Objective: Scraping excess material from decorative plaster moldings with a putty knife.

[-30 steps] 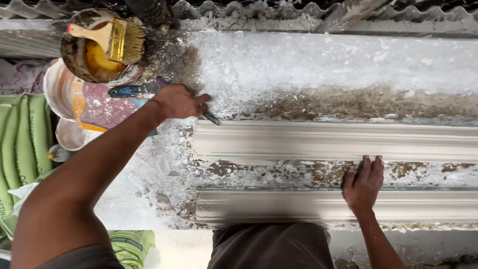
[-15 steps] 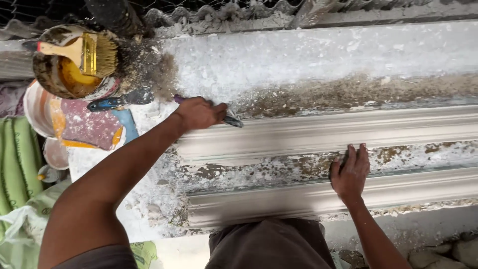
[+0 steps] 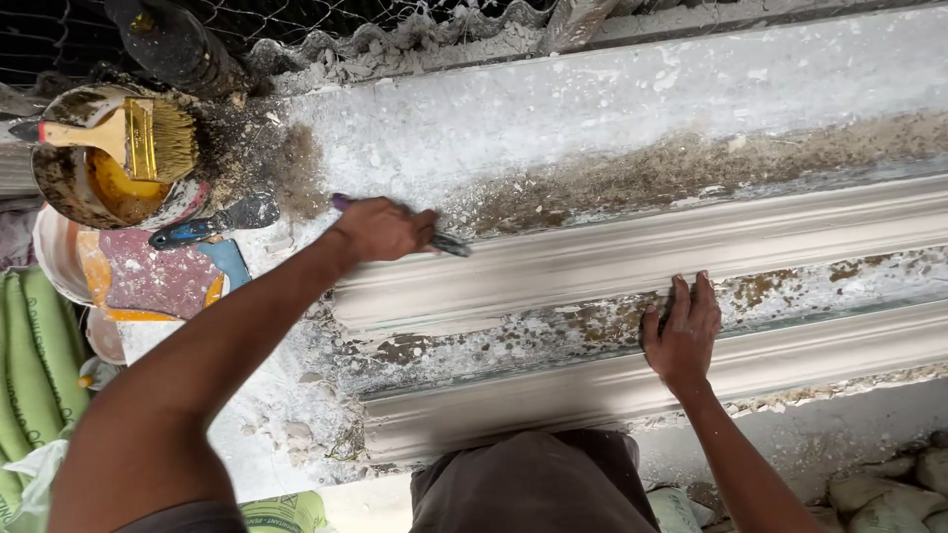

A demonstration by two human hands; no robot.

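While your left hand (image 3: 380,229) is curled shut around a small tool with a purple handle end and a dark blade (image 3: 449,244), its fingers wrap the handle so that only the two ends show: the purple tip pokes out behind your knuckles, and the blade sticks out past your fingertips and lies against the top edge of the upper plaster moulding (image 3: 632,262). Your right hand (image 3: 681,331) lies flat and open, holding nothing, with its fingers pressed side by side on the crusted strip between the two mouldings and the heel of the palm on the lower plaster moulding (image 3: 612,390). Both mouldings run lengthwise along the white, plaster-caked surface (image 3: 553,109), the upper one just beyond your right fingertips. Behind your left wrist a blue-handled putty knife (image 3: 212,222) lies on the surface, beside a grimy tin (image 3: 74,188) of yellow liquid with a wide brush (image 3: 138,138) resting across its rim. Nearer your left forearm sits a white bowl (image 3: 54,262) with pink and orange smears, and green sacks (image 3: 30,375) lie past it.
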